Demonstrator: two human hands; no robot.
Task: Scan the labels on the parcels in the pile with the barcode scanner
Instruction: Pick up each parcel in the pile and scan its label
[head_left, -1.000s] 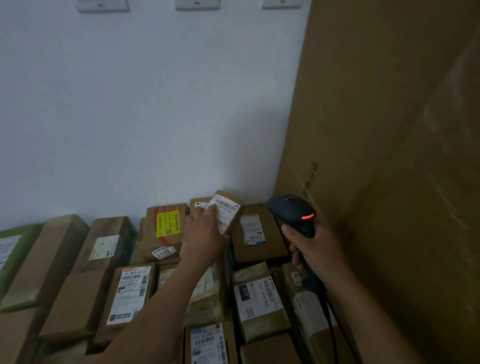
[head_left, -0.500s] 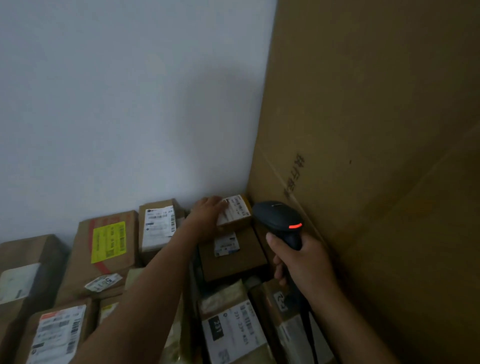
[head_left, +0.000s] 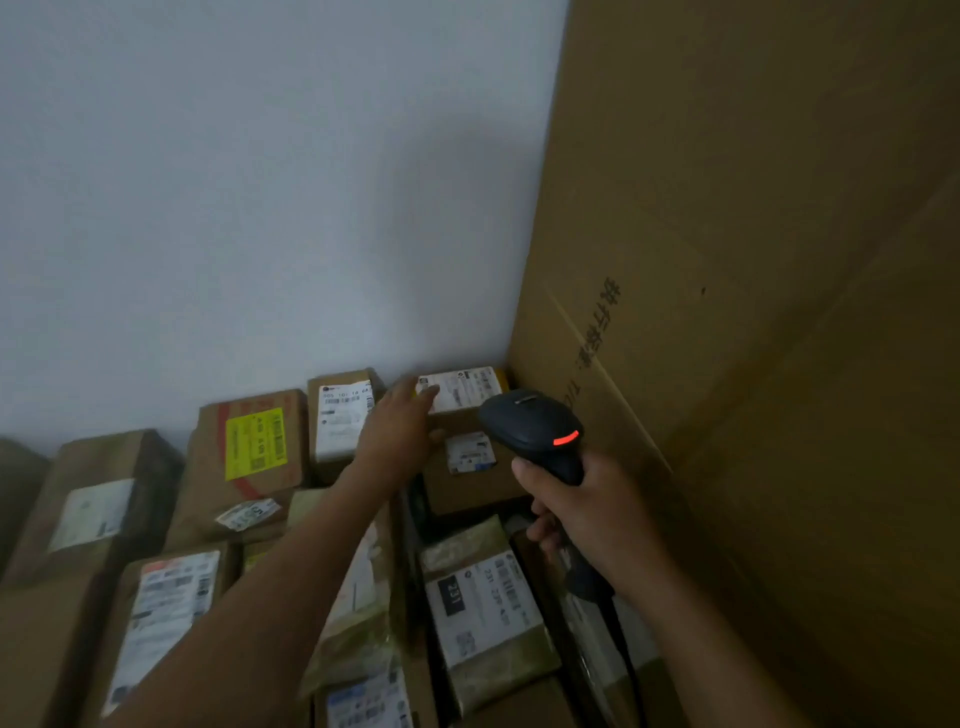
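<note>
Dim and flat throughout, with a cool grey cast over the white wall (head_left: 234, 182). Brightest at the upper left of that wall, darker toward the corner, where a broad, soft-edged shadow lies beside the tall cardboard sheet (head_left: 753, 234). Muddy brown on the cardboard, deepest at the lower right. One vivid spot of colour: the red glow of the indicator light (head_left: 566, 438) on the barcode scanner (head_left: 524, 426). Slightly soft everywhere, with smeared print on the parcel labels (head_left: 343, 421); clearest on the label marked 231 (head_left: 483, 597). Blurrier along the lower edge. Wide-angle stretch toward the borders. Near-black, detail-free gaps between the parcels.
</note>
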